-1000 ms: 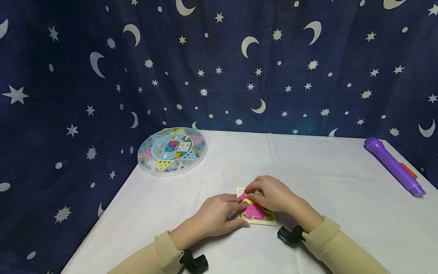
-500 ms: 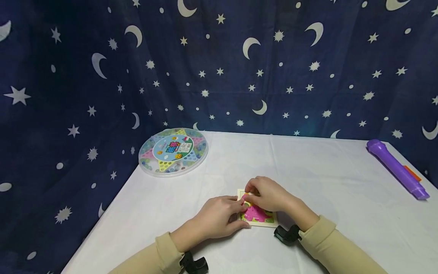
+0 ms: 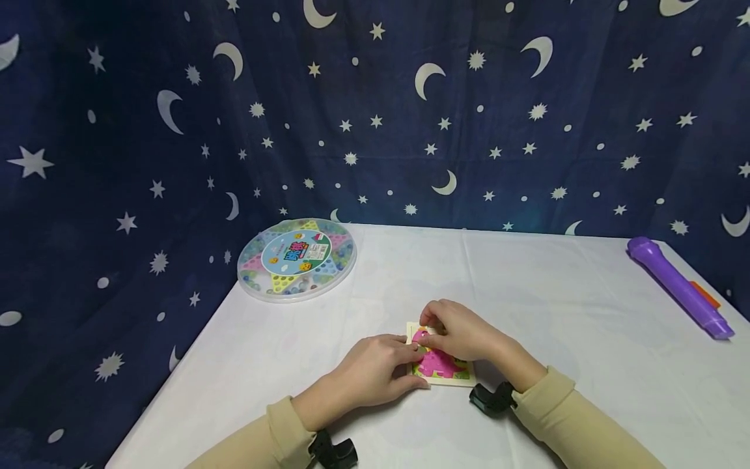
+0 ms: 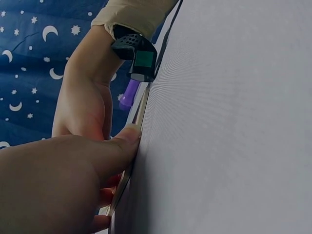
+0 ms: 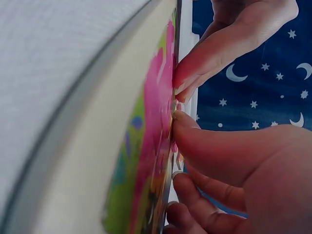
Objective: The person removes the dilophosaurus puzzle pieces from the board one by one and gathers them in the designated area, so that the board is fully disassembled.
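A small square board of pale, wood-like material (image 3: 451,382) lies flat directly beneath both hands, its printed face bearing a bright pink, long-bodied dinosaur figure (image 3: 438,365) on green ground. Judging by what shows, the work is well advanced: the lower part of the picture looks filled and continuous, and anything left seems confined to the upper part, which the fingers hide, so whether a piece is missing or loose there cannot be told, nor can the pieces be counted. The left hand (image 3: 377,368) holds the board at its left side, thumb along the near edge and a finger reaching over the face. The right hand (image 3: 463,331) has its fingers bent and its thumb touching the picture's upper part; whether it pinches a piece I cannot tell. Counted outward from this grip, there are one board, one dinosaur, two hands, two beige sleeves (image 3: 580,417) and two black wrist-worn devices (image 3: 493,398), one behind each hand. Beyond the grip to the left sits one round, clear plastic game case with a blue label (image 3: 297,255); well apart to the right lies one long purple plastic tube (image 3: 680,286), with one orange piece (image 3: 706,295) showing beside it. One white cloth (image 3: 545,286) spreads under everything, and a navy moon-and-star backdrop (image 3: 351,91) rises behind.
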Tool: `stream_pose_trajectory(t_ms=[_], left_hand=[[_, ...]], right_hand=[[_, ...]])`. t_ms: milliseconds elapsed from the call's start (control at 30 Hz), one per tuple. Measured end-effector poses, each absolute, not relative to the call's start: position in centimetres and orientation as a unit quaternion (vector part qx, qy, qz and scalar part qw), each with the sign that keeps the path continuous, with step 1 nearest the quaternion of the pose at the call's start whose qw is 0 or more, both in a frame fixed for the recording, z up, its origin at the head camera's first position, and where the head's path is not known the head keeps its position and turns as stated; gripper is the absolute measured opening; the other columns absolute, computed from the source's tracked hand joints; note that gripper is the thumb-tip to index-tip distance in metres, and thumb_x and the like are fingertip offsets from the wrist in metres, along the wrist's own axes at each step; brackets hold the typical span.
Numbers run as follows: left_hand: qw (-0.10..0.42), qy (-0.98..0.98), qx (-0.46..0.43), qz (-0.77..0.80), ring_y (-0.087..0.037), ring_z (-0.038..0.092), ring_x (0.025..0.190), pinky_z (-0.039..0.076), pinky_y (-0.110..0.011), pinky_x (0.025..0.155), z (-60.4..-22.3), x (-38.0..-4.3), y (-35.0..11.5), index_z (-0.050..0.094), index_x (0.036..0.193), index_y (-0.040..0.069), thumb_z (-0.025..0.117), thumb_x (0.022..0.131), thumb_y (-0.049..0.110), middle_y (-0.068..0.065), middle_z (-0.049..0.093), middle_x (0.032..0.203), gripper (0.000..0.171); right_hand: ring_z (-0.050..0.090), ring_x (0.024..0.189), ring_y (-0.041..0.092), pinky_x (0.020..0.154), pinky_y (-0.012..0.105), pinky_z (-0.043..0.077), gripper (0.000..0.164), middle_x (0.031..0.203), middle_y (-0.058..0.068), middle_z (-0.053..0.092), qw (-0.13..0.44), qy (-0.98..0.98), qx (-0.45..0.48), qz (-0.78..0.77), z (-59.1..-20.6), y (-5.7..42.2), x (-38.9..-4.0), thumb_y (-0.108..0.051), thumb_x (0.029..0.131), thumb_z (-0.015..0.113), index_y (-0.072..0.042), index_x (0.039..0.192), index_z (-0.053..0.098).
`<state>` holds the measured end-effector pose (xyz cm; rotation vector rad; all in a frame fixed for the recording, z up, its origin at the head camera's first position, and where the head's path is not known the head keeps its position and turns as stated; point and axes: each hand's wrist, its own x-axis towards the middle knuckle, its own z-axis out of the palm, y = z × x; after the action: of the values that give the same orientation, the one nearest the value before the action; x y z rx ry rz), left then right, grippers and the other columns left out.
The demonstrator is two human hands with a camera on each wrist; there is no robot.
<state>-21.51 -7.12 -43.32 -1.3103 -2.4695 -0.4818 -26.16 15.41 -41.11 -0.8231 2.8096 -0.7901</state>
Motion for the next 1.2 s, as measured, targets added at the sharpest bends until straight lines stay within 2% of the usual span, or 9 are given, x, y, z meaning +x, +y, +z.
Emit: stream_pose_trajectory(t_ms=[233, 500, 667, 833, 1000, 1200], left_hand=[[0.151, -0.860, -0.459, -0.166, -0.012, 0.068, 0.112, 0.052, -0.028, 0.098, -43.3, -21.5, -7.1, 0.078, 0.120, 0.018, 0.076, 0.091, 0.050, 0.007, 0.076, 0.109, 0.043], [0.159, -0.860, -0.460, -0.157, -0.014, 0.068, 0.114, 0.052, -0.030, 0.098, -43.2, -21.5, -7.0, 0.078, 0.119, 0.019, 0.076, 0.090, 0.049, 0.007, 0.076, 0.112, 0.042], [0.162, -0.857, -0.464, -0.155, -0.011, 0.067, 0.116, 0.052, -0.029, 0.098, -43.2, -21.4, -7.0, 0.078, 0.118, 0.018, 0.076, 0.091, 0.048, 0.003, 0.075, 0.114, 0.041], [0.162, -0.856, -0.463, -0.164, -0.010, 0.067, 0.116, 0.051, -0.028, 0.098, -43.2, -21.4, -7.0, 0.079, 0.117, 0.019, 0.077, 0.090, 0.048, 0.005, 0.075, 0.113, 0.040], [0.168, -0.857, -0.459, -0.162, -0.010, 0.068, 0.112, 0.051, -0.027, 0.098, -43.4, -21.4, -7.1, 0.079, 0.117, 0.018, 0.077, 0.089, 0.050, 0.004, 0.075, 0.112, 0.042], [0.165, -0.870, -0.436, -0.161, -0.007, 0.068, 0.110, 0.054, -0.028, 0.093, -43.3, -21.3, -7.1, 0.081, 0.112, 0.020, 0.078, 0.084, 0.059, 0.005, 0.075, 0.113, 0.048]], right_hand=[[0.053, 0.074, 0.014, 0.065, 0.030, 0.049, 0.031, 0.081, -0.005, 0.057, 0.074, 0.918, -0.248, -0.301, -41.1, 15.4, -26.3, -0.024, 0.087, 0.084, -0.017, 0.102, 0.058], [0.058, 0.077, 0.012, 0.070, 0.031, 0.053, 0.027, 0.089, -0.010, 0.063, 0.065, 0.909, -0.261, -0.319, -41.4, 15.5, -26.4, -0.017, 0.087, 0.083, -0.021, 0.108, 0.066], [0.059, 0.077, 0.012, 0.072, 0.031, 0.052, 0.022, 0.087, -0.012, 0.064, 0.061, 0.902, -0.272, -0.328, -41.4, 15.5, -26.4, -0.020, 0.090, 0.081, -0.023, 0.110, 0.070], [0.058, 0.075, 0.014, 0.069, 0.031, 0.051, 0.018, 0.082, -0.011, 0.063, 0.064, 0.895, -0.274, -0.347, -41.6, 15.8, -26.6, -0.022, 0.094, 0.076, -0.023, 0.111, 0.073], [0.058, 0.079, 0.017, 0.071, 0.033, 0.051, 0.015, 0.084, -0.009, 0.065, 0.067, 0.892, -0.250, -0.370, -41.6, 16.1, -27.0, -0.025, 0.096, 0.074, -0.024, 0.111, 0.075], [0.058, 0.081, 0.020, 0.074, 0.035, 0.051, 0.019, 0.087, -0.003, 0.066, 0.061, 0.890, -0.204, -0.402, -41.6, 17.1, -28.0, -0.023, 0.096, 0.075, -0.016, 0.114, 0.073]])
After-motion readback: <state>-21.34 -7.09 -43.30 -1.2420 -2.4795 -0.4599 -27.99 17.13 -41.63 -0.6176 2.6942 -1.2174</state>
